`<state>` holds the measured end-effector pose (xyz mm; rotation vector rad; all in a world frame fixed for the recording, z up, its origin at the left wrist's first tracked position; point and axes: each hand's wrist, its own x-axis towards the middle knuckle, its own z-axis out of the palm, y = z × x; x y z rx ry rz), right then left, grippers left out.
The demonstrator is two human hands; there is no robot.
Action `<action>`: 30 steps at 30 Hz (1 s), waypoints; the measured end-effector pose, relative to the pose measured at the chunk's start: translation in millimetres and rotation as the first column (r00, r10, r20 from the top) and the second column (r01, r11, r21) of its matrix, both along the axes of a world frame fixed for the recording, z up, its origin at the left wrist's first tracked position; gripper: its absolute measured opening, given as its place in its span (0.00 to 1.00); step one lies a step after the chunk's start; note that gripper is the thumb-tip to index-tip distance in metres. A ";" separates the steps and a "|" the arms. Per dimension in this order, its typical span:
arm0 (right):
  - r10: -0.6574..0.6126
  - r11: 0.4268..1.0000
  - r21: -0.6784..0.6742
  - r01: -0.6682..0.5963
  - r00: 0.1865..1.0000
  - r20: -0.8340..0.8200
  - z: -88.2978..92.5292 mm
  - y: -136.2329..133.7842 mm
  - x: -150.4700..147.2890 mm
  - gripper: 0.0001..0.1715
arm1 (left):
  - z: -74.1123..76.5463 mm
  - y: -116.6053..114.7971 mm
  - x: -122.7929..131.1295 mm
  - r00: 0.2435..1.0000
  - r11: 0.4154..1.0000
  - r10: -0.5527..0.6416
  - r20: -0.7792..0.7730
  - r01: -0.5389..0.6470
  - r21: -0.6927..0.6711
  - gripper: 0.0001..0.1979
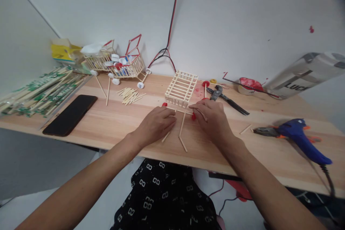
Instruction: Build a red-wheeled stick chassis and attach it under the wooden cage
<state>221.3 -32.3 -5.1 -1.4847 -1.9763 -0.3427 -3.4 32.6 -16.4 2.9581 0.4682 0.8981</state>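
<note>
My left hand point(157, 125) is closed with its fingertips on a thin wooden stick point(166, 136) that angles out below them. My right hand point(211, 118) pinches another short wooden stick point(202, 114). Between the hands lies a stick axle point(182, 110) with small red wheels, one point(164, 104) above my left fingers and one point(193, 116) by my right fingertips. From the axle a bent pair of joined sticks point(182, 129) runs toward the table's front. Just behind the hands stands a small stick-built basket point(182, 88), its slatted side up. My fingers partly hide the stick ends.
Finished stick carts point(129, 66) hold bottle caps at the back left. Nearby are cut sticks point(130, 96), a phone point(70, 115) and packaged chopsticks point(40, 90). Rightward lie another red-wheeled axle point(205, 90), pliers point(229, 100), a red paint cup point(250, 85) and a blue glue gun point(299, 134).
</note>
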 end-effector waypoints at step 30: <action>-0.024 1.000 -0.019 0.023 0.998 -0.052 1.8 -2.1 3.5 0.12 | 7.4 4.9 -7.8 0.949 0.993 0.113 0.293 -0.095 -0.075 0.08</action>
